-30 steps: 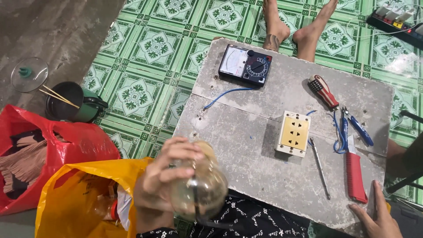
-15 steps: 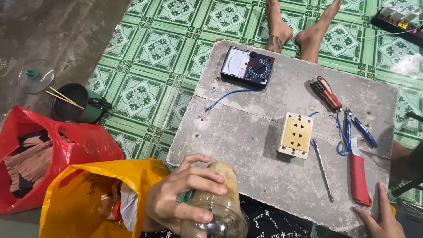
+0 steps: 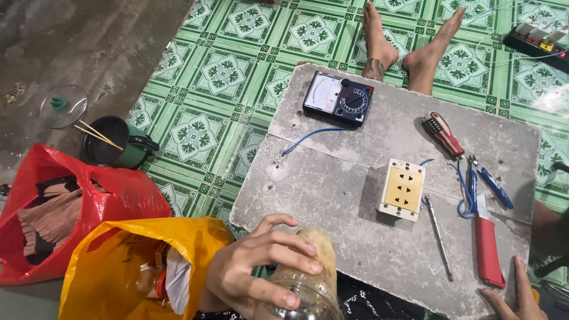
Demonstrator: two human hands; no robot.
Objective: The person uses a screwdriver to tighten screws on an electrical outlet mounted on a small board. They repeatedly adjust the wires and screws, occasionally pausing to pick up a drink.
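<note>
A: Left hand (image 3: 252,274) clamped around clear plastic jar (image 3: 305,278), at grey slab's (image 3: 332,195) near edge.
B: Right hand (image 3: 514,295) open, near-right corner. Keep the jar level, grip firm.

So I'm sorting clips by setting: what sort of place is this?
Probably a home floor used for electrical work: green patterned tiles, a grey board holding a multimeter and socket, and bare feet nearby.

Even, soft daylight; faint shadows; mild glare on green floor tiles (image 3: 225,71); sharp focus; slight wide-angle edge distortion.
</note>
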